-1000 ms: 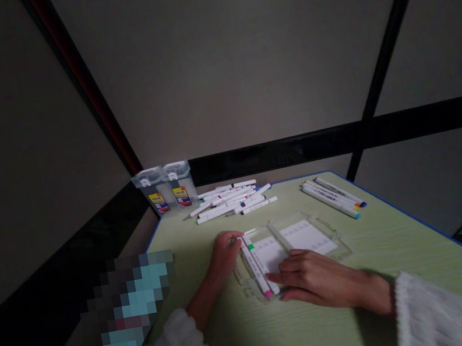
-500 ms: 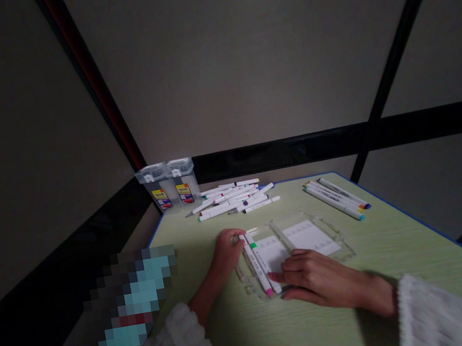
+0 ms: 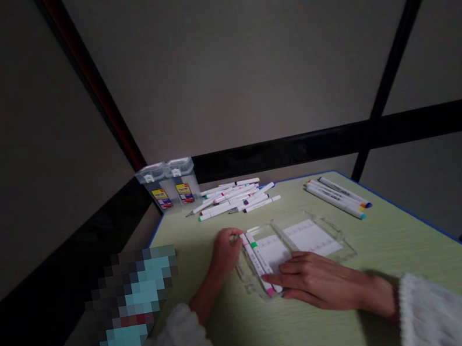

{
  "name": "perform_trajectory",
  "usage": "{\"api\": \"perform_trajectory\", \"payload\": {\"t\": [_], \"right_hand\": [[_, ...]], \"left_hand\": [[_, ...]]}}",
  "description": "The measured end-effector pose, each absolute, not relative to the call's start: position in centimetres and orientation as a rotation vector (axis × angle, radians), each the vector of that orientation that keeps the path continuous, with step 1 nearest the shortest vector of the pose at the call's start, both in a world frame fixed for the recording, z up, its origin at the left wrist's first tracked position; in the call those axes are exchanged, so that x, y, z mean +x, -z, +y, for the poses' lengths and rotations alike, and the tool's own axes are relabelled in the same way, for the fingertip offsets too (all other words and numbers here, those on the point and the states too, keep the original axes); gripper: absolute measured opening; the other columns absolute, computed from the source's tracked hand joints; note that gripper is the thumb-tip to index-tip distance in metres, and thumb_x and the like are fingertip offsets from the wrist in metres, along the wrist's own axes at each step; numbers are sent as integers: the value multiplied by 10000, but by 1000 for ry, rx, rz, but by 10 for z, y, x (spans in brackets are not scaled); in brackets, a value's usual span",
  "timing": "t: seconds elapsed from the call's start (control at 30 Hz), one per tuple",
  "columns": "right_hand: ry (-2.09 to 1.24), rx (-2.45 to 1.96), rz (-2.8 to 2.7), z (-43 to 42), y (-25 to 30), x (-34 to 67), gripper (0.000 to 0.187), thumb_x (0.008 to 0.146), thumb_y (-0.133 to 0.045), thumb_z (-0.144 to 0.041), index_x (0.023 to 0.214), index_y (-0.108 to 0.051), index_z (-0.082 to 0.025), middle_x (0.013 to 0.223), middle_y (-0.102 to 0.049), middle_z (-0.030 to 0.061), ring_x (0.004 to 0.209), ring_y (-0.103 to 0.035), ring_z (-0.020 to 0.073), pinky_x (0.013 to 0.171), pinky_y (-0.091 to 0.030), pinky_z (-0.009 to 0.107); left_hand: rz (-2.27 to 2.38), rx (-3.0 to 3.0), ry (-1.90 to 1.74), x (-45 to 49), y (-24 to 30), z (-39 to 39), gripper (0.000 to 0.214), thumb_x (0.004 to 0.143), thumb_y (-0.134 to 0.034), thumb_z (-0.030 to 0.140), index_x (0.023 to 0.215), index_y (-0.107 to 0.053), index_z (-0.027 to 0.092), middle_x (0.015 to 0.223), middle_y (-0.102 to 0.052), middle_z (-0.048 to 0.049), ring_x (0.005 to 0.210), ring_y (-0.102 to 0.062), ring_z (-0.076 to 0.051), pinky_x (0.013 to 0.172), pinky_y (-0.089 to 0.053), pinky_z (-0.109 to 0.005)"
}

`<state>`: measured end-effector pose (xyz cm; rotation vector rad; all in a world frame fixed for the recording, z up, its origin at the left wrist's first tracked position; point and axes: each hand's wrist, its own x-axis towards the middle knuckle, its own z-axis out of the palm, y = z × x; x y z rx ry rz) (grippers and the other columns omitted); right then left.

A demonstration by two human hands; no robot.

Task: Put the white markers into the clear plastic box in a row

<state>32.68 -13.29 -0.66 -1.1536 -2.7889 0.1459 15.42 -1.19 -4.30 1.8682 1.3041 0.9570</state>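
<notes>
An open clear plastic case (image 3: 313, 242) lies flat on the green table (image 3: 258, 334), with white paper inserts in both halves. Two white markers (image 3: 257, 260) lie side by side in its left half, one pink-capped, one green-capped. My left hand (image 3: 225, 252) rests at the case's left edge, its fingers curled against the markers' far ends. My right hand (image 3: 316, 284) lies flat with its fingers stretched out, the fingertips touching the markers' near ends.
A heap of white markers (image 3: 235, 197) lies at the table's far side. Two closed clear cases (image 3: 168, 184) stand upright at the far left corner. A row of several markers (image 3: 339, 197) lies far right. A blurred patch sits at the left.
My right hand slid slightly left along the markers' near ends. The left hand and case have hardly moved; the camera shifted a little.
</notes>
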Motion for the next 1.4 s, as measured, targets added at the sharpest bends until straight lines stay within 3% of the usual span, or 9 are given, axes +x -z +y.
{"api": "perform_trajectory", "payload": {"t": [0.43, 0.73, 1.4], "right_hand": [[-131, -1120, -2777, -133, 6, 327, 354, 913, -310, -320, 1213, -470, -224, 852, -607, 50, 763, -565, 171, 715, -408, 307], [-68, -1145, -2736, -134, 11, 329, 380, 906, -320, -353, 1178, -492, -150, 874, -617, 79, 782, -563, 184, 737, -414, 329], [-55, -1151, -2715, -134, 12, 325, 357, 907, -320, -353, 1106, -537, -152, 808, -619, 62, 742, -566, 181, 729, -402, 329]], "left_hand": [[1322, 1883, -908, 154, 38, -15, 163, 635, -513, 53, 739, -609, 134, 851, -634, -38, 863, -565, -139, 825, -421, -280], [1317, 1906, -909, 152, 39, -14, 153, 637, -517, 60, 732, -611, 135, 833, -625, -35, 853, -557, -143, 809, -421, -281], [1329, 1891, -900, 155, 38, -14, 170, 629, -511, 36, 736, -604, 129, 843, -619, -40, 855, -553, -144, 800, -418, -273]]}}
